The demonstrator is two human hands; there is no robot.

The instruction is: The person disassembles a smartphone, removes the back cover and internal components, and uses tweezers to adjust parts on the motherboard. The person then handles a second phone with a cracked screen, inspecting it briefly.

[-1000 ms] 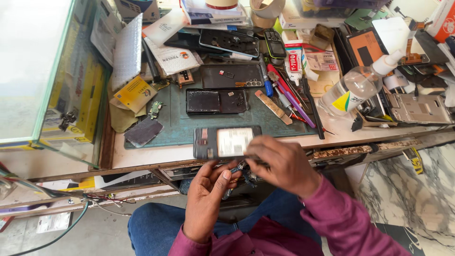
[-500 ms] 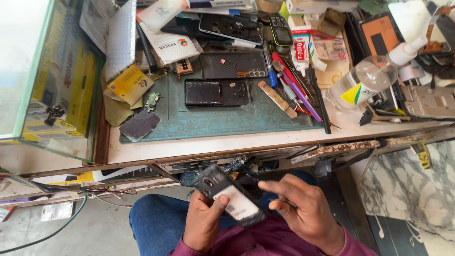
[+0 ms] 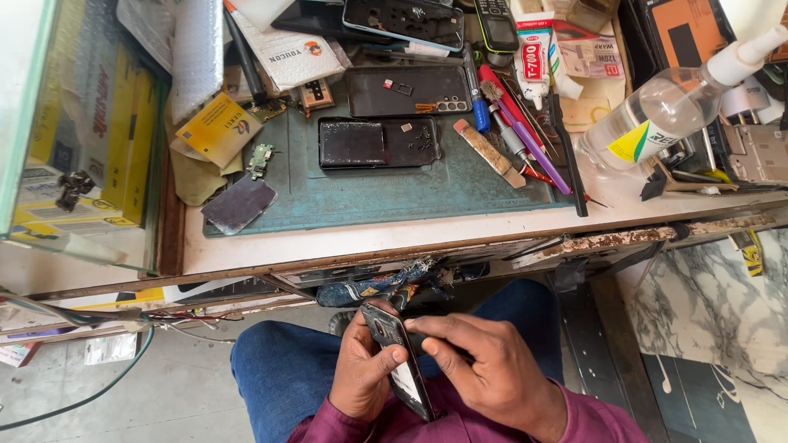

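this is my phone repair bench, a small workshop counter: on the green work mat (image 3: 369, 193) in front of me lie opened phone bodies (image 3: 379, 142) with their backs off, a loose circuit board (image 3: 261, 160) and a row of screwdrivers and prying tools (image 3: 517, 131). a tube of glue (image 3: 531, 59), a clear spray bottle (image 3: 657, 111) and parts boxes crowd the worn wooden counter edge (image 3: 460, 250), with a glass display case (image 3: 82, 131) at its left end.

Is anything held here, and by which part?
Yes. The left hand grips a dark phone by its long edges, over the lap. The right hand holds it from the other side, fingers on its upper end.
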